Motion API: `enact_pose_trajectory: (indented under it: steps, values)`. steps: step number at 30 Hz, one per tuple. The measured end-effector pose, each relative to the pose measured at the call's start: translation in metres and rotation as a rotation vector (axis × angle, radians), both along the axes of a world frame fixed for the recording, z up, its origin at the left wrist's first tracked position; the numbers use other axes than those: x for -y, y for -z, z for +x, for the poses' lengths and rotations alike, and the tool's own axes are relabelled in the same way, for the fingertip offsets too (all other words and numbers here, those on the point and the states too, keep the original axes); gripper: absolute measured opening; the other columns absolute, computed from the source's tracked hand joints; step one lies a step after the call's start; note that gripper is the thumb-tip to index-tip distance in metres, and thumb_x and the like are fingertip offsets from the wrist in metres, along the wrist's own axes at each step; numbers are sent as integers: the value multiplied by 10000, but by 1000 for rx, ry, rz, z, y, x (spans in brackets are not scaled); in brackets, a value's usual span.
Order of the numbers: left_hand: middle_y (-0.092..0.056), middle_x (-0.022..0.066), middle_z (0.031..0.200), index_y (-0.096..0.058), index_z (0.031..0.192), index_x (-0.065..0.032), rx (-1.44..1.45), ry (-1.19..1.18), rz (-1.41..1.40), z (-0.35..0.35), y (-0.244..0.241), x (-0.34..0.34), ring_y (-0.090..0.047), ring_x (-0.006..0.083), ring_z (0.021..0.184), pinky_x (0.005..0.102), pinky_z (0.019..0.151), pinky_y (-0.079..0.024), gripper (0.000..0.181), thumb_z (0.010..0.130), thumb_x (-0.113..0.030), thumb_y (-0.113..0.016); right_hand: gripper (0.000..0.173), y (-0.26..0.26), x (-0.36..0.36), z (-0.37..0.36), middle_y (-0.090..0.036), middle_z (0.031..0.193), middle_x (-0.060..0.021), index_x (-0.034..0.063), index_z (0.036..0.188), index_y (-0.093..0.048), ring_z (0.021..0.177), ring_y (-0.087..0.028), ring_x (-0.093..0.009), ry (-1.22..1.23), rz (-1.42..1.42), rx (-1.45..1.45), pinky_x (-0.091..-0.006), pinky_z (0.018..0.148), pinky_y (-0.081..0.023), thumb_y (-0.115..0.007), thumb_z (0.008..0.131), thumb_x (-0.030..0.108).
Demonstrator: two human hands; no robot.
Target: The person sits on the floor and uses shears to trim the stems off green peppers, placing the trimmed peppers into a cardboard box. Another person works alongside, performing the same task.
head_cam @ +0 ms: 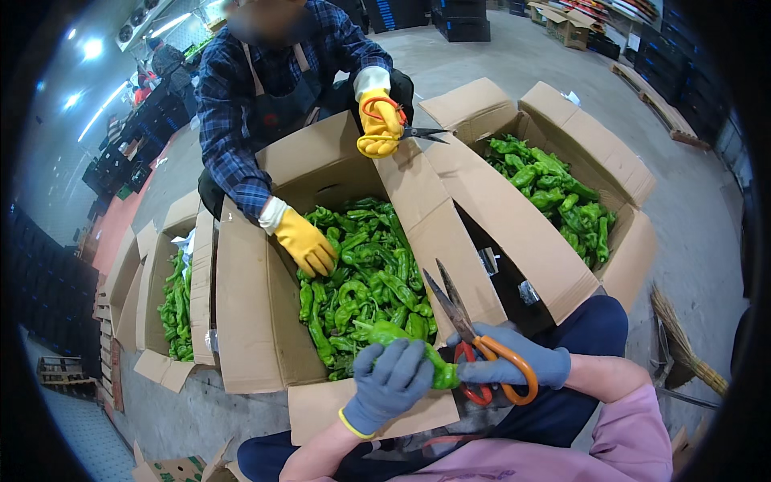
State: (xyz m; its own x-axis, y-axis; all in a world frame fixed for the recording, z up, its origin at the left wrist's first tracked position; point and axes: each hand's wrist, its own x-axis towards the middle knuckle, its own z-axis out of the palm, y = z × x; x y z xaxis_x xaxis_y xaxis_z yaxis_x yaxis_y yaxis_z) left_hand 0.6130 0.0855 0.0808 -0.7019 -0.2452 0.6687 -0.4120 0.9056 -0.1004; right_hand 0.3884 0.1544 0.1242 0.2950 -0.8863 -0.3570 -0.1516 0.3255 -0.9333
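Note:
My left hand [391,379], in a grey-blue glove with a yellow cuff edge, grips a green pepper [441,369] above the near edge of an open cardboard box [253,325]. My right hand [512,361], gloved alike, holds scissors [461,316] with orange and red handles, blades apart and pointing up and away; its fingertips are at the pepper's right end. Many green peppers [361,283] fill the middle box. Opposite, a person in a checked shirt and yellow gloves has one hand [307,244] on these peppers and the other [379,126] holding scissors [424,134].
A second cardboard box of peppers [548,187] stands at the right, a third [174,301] at the left. A straw broom [686,343] lies at the right. Wooden pallets [659,105] and stacked dark crates [461,21] stand farther back. Another person [171,66] is at the far left.

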Motion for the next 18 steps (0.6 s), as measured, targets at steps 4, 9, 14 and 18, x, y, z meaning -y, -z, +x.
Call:
enact_pose_trajectory:
  steps: [4, 9, 14, 18]
  values:
    - [-569, 23, 1064, -533, 935, -197, 3, 28, 22, -13, 12, 1, -546, 207, 944, 393, 831, -367, 287, 690, -133, -667, 572, 3, 0, -1, -586, 869, -87, -24, 1191, -483, 719, -564, -114, 100, -73, 13, -250, 641, -470, -720, 803, 323]
    - [-574, 33, 1059, -532, 927, -179, 0, 33, 58, -21, 24, 0, -552, 210, 941, 400, 827, -366, 242, 710, -158, -637, 634, 4, 1, -1, -573, 850, -81, -39, 1185, -483, 718, -554, -117, 160, 22, 56, -247, 653, -468, -767, 764, 340]
    - [-577, 31, 1086, -551, 959, -193, 103, -31, 86, -33, 36, -1, -554, 204, 967, 406, 877, -352, 229, 743, -181, -627, 538, 10, 2, -7, -556, 931, -68, -13, 1179, -500, 813, -550, -120, 216, 31, 2, -252, 719, -467, -746, 773, 241]
    - [-576, 33, 1157, -573, 1076, -252, -70, -11, -74, -40, 8, 5, -522, 192, 1087, 428, 1002, -288, 266, 818, -195, -608, 501, -6, 1, -31, -569, 963, -64, -14, 1209, -483, 871, -566, -115, 476, 69, 179, -251, 758, -481, -693, 796, 177]
